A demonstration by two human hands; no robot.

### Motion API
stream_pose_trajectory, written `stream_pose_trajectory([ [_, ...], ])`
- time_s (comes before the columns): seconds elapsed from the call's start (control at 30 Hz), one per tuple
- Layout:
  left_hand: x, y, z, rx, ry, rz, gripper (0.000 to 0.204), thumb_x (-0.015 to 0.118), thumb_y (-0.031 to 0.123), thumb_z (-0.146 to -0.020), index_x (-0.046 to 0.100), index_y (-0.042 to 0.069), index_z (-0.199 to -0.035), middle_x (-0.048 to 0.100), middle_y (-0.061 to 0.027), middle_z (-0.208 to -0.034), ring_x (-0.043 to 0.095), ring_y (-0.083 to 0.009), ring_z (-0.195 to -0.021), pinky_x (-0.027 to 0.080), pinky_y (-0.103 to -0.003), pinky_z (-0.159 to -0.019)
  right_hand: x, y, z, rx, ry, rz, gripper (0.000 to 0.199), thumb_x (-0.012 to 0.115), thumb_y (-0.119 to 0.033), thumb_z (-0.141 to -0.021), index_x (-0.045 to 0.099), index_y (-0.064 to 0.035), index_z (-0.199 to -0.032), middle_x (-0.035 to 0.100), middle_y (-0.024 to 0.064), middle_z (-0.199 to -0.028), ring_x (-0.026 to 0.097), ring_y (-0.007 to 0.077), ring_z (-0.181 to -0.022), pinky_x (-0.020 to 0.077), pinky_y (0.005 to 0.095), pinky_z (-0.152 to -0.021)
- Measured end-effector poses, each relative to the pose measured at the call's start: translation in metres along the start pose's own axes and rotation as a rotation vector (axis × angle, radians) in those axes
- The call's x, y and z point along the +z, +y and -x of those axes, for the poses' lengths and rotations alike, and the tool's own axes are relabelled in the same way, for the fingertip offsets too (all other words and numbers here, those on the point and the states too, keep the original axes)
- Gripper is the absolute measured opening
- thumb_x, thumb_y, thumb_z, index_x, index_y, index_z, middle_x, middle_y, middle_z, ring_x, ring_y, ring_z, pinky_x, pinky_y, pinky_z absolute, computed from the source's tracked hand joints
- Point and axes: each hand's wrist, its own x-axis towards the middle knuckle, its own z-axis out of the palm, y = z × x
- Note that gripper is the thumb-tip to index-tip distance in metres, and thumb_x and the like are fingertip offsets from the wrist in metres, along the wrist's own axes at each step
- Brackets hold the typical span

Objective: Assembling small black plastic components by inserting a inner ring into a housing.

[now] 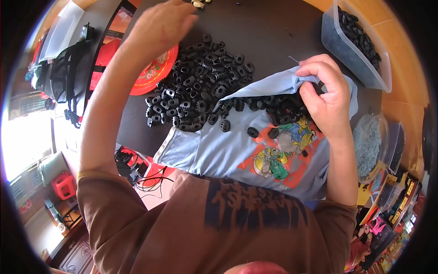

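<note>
A light blue cloth that looks like a T-shirt, with a cartoon print, lies across my lap and the table's near edge. My right hand is closed in a pinch at its raised edge. Something dark shows between finger and thumb, and a thin pin-like piece sticks out by the fingertips. Many small ridged black plastic pieces are heaped on the table and spill onto the cloth. My left hand reaches over the far left, near small beige pieces; its fingers are blurred and partly cut off.
A red patterned tray lies under my left forearm. At the far right stands a clear bin holding more black pieces. A round clear container with bluish contents is right of my right forearm. Black cables hang at the lower left.
</note>
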Motion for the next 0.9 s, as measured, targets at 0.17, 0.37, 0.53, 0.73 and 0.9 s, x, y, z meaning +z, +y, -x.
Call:
stream_pose_trajectory([
  [0.17, 0.011, -0.020, -0.010, -0.204, -0.305, -0.222, 0.030, 0.049, 0.026, -0.097, 0.062, 0.004, -0.113, 0.063, -0.0191, -0.105, 0.059, -0.0389, -0.102, 0.046, -0.048, -0.087, -0.005, 0.001, 0.007, -0.023, 0.011, -0.008, 0.020, 0.058, 0.010, -0.069, 0.061, -0.0025, -0.084, 0.060, 0.0073, -0.084, 0.060, 0.0215, -0.078, 0.0483, 0.0299, -0.070],
  [0.37, 0.019, 0.003, 0.007, -0.102, -0.202, -0.116, 0.030, 0.049, 0.027, -0.097, 0.061, 0.003, -0.108, 0.062, -0.0196, -0.102, 0.060, -0.0397, -0.098, 0.047, -0.048, -0.085, -0.009, 0.004, 0.013, -0.003, 0.000, -0.017, 0.021, 0.057, 0.011, -0.068, 0.061, -0.0024, -0.084, 0.059, 0.0074, -0.083, 0.059, 0.0214, -0.077, 0.0478, 0.0295, -0.069],
  [0.53, 0.015, 0.039, 0.026, -0.033, -0.029, 0.091, 0.036, 0.052, 0.034, -0.095, 0.062, 0.002, -0.108, 0.062, -0.0211, -0.101, 0.061, -0.0400, -0.097, 0.049, -0.047, -0.085, -0.009, 0.005, 0.014, 0.004, -0.018, -0.019, 0.020, 0.057, 0.011, -0.069, 0.060, -0.0021, -0.083, 0.059, 0.0072, -0.083, 0.059, 0.0210, -0.076, 0.0476, 0.0293, -0.068],
  [0.73, 0.018, 0.080, 0.034, -0.084, 0.007, 0.047, 0.079, 0.059, 0.060, -0.085, 0.044, 0.008, -0.142, 0.047, -0.0254, -0.138, 0.055, -0.0450, -0.114, 0.046, -0.049, -0.096, -0.009, 0.003, 0.014, 0.016, -0.019, -0.016, 0.019, 0.057, 0.011, -0.069, 0.061, -0.0018, -0.083, 0.060, 0.0075, -0.082, 0.060, 0.0213, -0.076, 0.0478, 0.0293, -0.068],
  [0.9, 0.038, 0.107, 0.028, -0.094, -0.050, -0.089, 0.095, 0.059, 0.074, -0.075, 0.036, 0.016, -0.147, 0.033, -0.0204, -0.148, 0.046, -0.0411, -0.125, 0.043, -0.061, -0.093, -0.007, 0.002, 0.014, 0.000, -0.039, -0.013, 0.018, 0.057, 0.010, -0.070, 0.061, -0.0013, -0.084, 0.060, 0.0081, -0.083, 0.061, 0.0217, -0.076, 0.0481, 0.0296, -0.068],
])
